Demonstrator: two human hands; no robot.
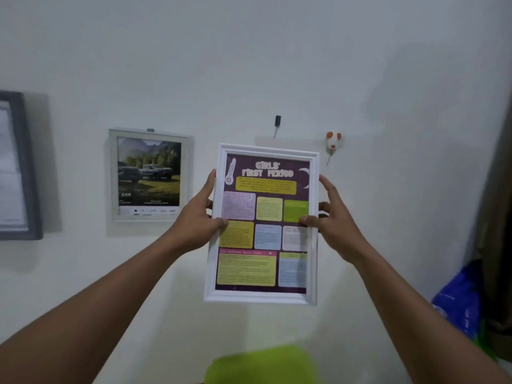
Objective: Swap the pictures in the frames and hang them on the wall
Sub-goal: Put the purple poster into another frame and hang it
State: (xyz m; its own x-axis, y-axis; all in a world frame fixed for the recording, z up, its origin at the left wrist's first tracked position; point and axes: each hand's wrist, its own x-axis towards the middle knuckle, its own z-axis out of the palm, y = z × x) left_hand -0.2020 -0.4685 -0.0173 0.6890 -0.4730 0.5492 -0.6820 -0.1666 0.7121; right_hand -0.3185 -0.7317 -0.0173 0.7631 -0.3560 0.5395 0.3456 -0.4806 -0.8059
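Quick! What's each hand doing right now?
Left hand: holding the white frame by its left edge.
Right hand: holding the same frame by its right edge.

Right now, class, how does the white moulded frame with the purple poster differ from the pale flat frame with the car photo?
The white moulded frame is held at its sides by the left grip and right grip; the pale flat frame hangs on the wall. The moulded frame shows a purple text poster; the flat frame shows a photo of cars outdoors. Both stand upright, portrait.
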